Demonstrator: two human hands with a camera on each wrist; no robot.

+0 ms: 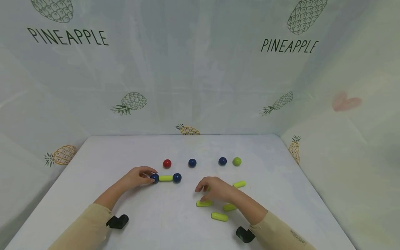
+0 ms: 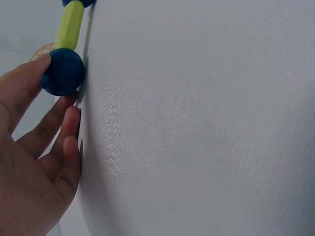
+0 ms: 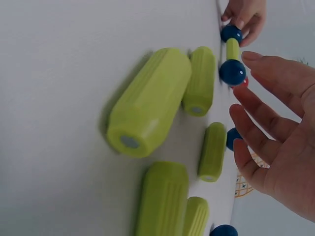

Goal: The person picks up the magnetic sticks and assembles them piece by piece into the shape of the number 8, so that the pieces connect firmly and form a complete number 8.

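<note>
My left hand (image 1: 137, 177) pinches a blue ball (image 2: 64, 73) between thumb and fingers, low over the white table. That ball is one end of a dumbbell shape: a lime-green ribbed rod (image 1: 165, 178) runs from it to a second blue ball (image 1: 177, 178). On the other side, my right hand (image 1: 217, 189) hovers with loosely bent fingers and nothing in them. Beneath it lie several loose lime-green rods, including one under the thumb (image 1: 203, 203) and one nearer me (image 1: 219, 217). Grey discs mark the rod ends, as on the largest rod (image 3: 150, 103) in the right wrist view.
Across the back of the table (image 1: 140, 149) stand a red ball (image 1: 167, 164), a blue ball (image 1: 192, 163), another blue ball (image 1: 222, 161) and a green ball (image 1: 237, 161). Pineapple-printed cloth (image 1: 200, 69) hangs behind. A black wrist device (image 1: 117, 221) sits at the left sleeve.
</note>
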